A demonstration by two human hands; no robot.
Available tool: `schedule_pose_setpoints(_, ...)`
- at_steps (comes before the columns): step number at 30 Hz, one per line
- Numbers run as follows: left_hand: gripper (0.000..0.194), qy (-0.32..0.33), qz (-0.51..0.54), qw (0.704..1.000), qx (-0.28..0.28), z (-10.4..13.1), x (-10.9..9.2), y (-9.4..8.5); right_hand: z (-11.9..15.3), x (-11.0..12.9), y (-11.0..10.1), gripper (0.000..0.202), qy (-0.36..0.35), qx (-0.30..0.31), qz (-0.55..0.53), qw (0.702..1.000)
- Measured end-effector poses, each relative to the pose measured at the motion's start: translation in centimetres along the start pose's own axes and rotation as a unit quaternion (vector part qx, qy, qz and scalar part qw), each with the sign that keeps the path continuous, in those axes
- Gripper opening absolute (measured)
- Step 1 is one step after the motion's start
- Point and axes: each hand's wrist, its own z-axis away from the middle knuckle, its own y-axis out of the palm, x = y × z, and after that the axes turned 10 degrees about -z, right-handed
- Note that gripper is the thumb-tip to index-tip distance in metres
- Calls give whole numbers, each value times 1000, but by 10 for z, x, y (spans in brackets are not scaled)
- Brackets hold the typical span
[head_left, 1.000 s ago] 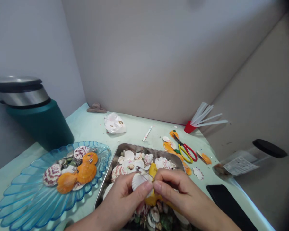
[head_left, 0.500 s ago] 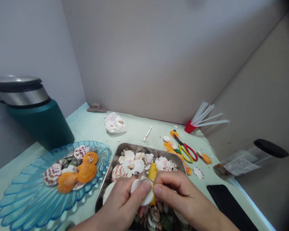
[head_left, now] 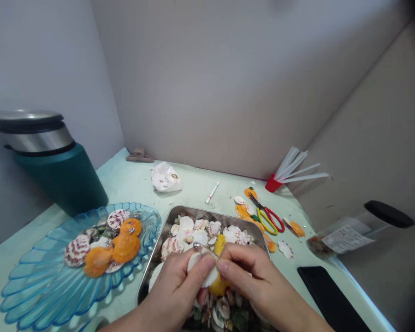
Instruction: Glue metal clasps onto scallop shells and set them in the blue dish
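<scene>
My left hand (head_left: 183, 283) pinches a white shell (head_left: 209, 275) with a small metal piece at its top, thumb on the shell's face. Fingertips of my right hand (head_left: 251, 274) are pressed together at the shell's right edge; whatever lies between them is too small to make out. Both hands are over a metal tray (head_left: 147, 272) of shells. Behind and below the fingers, a yellow object (head_left: 219, 285) is partly hidden. White and striped shells (head_left: 171, 246) fill the tray's back, darker small ones (head_left: 223, 306) its front.
Left, a blue shell-shaped dish (head_left: 48, 281) holds orange and striped shells, beside a teal bottle (head_left: 60, 177). Scissors (head_left: 271, 219), orange pieces and a red cup (head_left: 273, 183) of white sticks are at right, with a clear jar (head_left: 349, 235) and black phone-like slab (head_left: 330, 295). Behind: crumpled wrapper (head_left: 165, 177), pen (head_left: 212, 192).
My right hand's fingertips have moved slightly up and left, against my left thumb. The shell has tilted a little, and more of the yellow object shows below.
</scene>
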Motion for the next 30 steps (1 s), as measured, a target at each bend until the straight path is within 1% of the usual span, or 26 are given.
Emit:
schedule_pose_setpoints(4,55,-43,5,999,7,-3,-4,0,-2,1,-2,30,-48,-50,108,992)
schedule_pose_setpoints(6,56,-56,10,998,9,-4,-5,-1,-3,0,-3,21,-99,-100,135,981)
schedule_pose_setpoints(8,57,-60,8,998,12,-4,-5,-1,-4,-2,-2,10,-165,-143,146,965)
schedule_pose_setpoints(10,56,-55,-3,998,12,-5,-3,0,-4,-5,1,8,-223,-150,147,952)
schedule_pose_setpoints(12,52,-36,-15,999,8,-5,-1,1,-5,-9,6,14,-257,-146,152,943)
schedule_pose_setpoints(16,37,3,-29,1000,-4,-6,4,4,-7,-15,14,18,-281,-164,180,928)
schedule_pose_setpoints(23,17,11,-97,995,-35,-6,8,6,-8,-16,21,15,-299,-200,235,903)
schedule_pose_setpoints(30,19,28,-86,995,-30,-6,8,7,-8,-18,22,13,-308,-202,245,897)
